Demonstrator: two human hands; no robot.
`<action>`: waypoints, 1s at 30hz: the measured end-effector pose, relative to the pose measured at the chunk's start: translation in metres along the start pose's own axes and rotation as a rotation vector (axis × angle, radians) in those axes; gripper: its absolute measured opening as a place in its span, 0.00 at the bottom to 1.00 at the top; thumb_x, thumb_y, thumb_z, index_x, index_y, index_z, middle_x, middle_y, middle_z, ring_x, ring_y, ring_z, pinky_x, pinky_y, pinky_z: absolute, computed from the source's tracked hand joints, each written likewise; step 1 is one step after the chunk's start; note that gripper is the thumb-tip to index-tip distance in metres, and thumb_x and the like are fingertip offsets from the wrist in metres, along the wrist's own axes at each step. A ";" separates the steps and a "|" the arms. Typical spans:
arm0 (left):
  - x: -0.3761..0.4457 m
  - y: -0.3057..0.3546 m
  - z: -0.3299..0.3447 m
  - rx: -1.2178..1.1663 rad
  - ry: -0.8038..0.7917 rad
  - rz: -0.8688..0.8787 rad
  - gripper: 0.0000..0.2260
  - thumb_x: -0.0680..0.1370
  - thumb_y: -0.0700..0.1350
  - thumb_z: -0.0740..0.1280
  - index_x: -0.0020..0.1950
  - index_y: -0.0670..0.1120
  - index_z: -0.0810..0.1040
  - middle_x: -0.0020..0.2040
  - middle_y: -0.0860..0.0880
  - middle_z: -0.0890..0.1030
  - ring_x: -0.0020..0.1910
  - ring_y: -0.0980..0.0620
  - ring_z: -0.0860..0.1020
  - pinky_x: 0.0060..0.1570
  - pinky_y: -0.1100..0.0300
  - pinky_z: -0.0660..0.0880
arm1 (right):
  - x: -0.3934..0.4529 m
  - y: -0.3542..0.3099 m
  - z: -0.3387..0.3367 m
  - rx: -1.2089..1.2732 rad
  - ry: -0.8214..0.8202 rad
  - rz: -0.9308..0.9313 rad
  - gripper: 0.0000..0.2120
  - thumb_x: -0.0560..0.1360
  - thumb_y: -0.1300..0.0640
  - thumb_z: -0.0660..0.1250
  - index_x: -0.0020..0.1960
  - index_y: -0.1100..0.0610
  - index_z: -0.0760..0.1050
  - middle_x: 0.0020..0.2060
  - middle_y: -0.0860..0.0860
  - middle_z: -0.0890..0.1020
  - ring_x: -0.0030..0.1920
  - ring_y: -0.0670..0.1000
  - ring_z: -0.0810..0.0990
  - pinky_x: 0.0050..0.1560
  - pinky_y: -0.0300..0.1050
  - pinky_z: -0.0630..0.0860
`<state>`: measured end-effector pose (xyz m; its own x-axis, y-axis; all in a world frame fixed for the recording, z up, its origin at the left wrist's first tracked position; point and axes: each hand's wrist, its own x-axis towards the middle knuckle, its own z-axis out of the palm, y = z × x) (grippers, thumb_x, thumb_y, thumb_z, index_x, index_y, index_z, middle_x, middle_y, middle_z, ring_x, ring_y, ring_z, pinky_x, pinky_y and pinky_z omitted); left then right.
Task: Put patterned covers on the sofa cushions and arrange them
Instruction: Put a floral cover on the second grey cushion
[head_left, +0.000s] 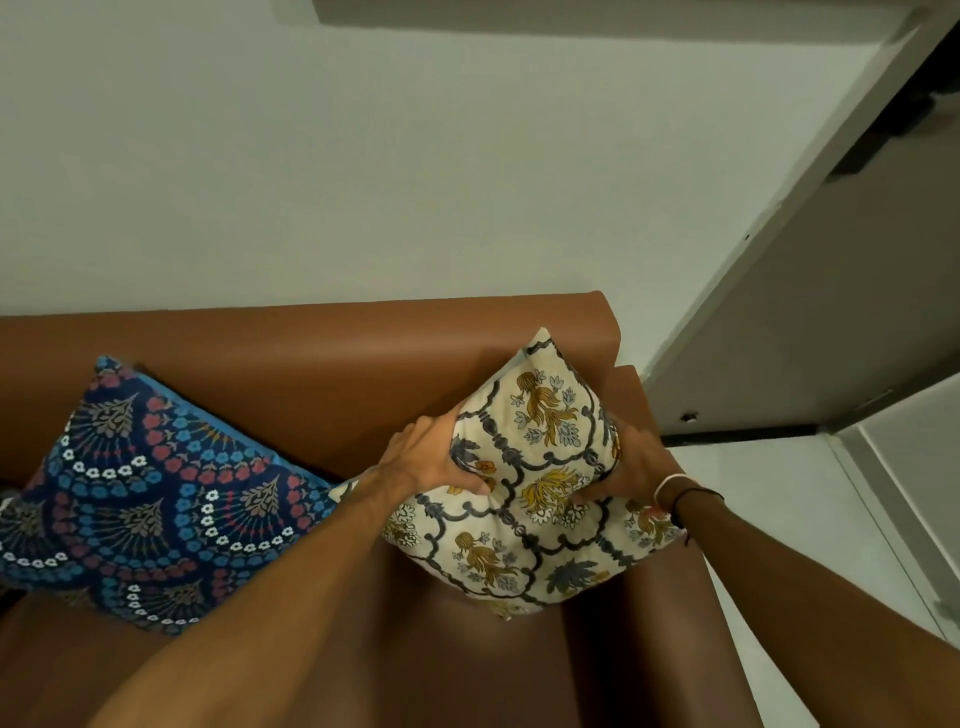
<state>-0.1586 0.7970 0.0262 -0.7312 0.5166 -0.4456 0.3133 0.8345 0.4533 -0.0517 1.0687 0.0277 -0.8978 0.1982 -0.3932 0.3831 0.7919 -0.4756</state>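
Both hands, left (441, 457) and right (631, 467), squeeze the cream cushion (535, 483); blue cushion (145, 499) at nine o'clock already covered; placing remains.

Showing a brown leather sofa (311, 338) standing against a pale wall, seat and backrest smooth and bare between the things on it. Carrying two covered cushions: a dark blue cushion (145, 499) with red, blue and white fan motifs leaning back against the backrest at the left, and a cream floral cushion (530, 483) standing on one corner on the seat at the right end, beside the armrest (631, 395).
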 end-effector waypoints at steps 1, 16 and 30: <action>0.002 0.002 0.000 0.003 0.012 0.002 0.59 0.59 0.66 0.81 0.82 0.57 0.50 0.70 0.43 0.77 0.69 0.41 0.74 0.67 0.42 0.73 | 0.004 0.003 -0.001 0.005 0.006 -0.002 0.58 0.48 0.37 0.84 0.73 0.49 0.65 0.64 0.53 0.81 0.63 0.61 0.79 0.64 0.60 0.77; -0.012 -0.012 0.014 0.098 0.181 -0.104 0.60 0.63 0.71 0.75 0.82 0.52 0.43 0.73 0.42 0.68 0.71 0.41 0.70 0.69 0.41 0.67 | -0.001 0.012 0.028 -0.039 0.298 -0.089 0.62 0.55 0.39 0.85 0.78 0.53 0.54 0.73 0.61 0.70 0.71 0.64 0.70 0.71 0.62 0.69; -0.063 -0.155 -0.014 0.904 -0.230 -0.172 0.47 0.73 0.58 0.74 0.82 0.47 0.49 0.78 0.44 0.61 0.78 0.41 0.59 0.78 0.36 0.49 | -0.025 -0.135 0.153 -0.680 0.261 -0.693 0.31 0.74 0.56 0.67 0.76 0.54 0.65 0.79 0.63 0.59 0.80 0.63 0.56 0.78 0.68 0.53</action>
<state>-0.1694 0.6324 -0.0053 -0.7037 0.3177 -0.6356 0.6339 0.6848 -0.3595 -0.0476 0.8689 -0.0183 -0.9266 -0.3753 0.0236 -0.3739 0.9262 0.0482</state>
